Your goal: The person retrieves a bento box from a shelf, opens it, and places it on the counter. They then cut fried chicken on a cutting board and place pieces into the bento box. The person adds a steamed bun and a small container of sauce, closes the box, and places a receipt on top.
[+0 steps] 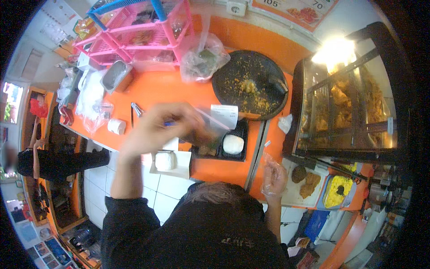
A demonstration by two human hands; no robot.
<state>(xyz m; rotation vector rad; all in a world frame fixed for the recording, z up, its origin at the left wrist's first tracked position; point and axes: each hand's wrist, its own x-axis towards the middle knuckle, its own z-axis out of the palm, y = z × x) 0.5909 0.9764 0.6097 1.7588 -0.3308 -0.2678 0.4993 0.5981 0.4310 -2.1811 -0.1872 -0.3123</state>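
Note:
My left hand, bare and blurred by motion, is raised over the orange counter with its fingers bent together. A thin, clear plastic piece reaches from its fingertips toward a white printed slip; its exact shape is smeared. Below it sits a black tray holding a round white mound of rice, and the darker food beside the rice is partly hidden. My right hand, in a clear plastic glove, hangs by the counter's near right edge. Its fingers are loosely bent and apart, with nothing visible in them.
A large black mortar with yellow crumbs stands behind the tray. Right of it is a lit glass food case. Another rice mound lies on paper at the near edge. Pink baskets stand far left; another person is at left.

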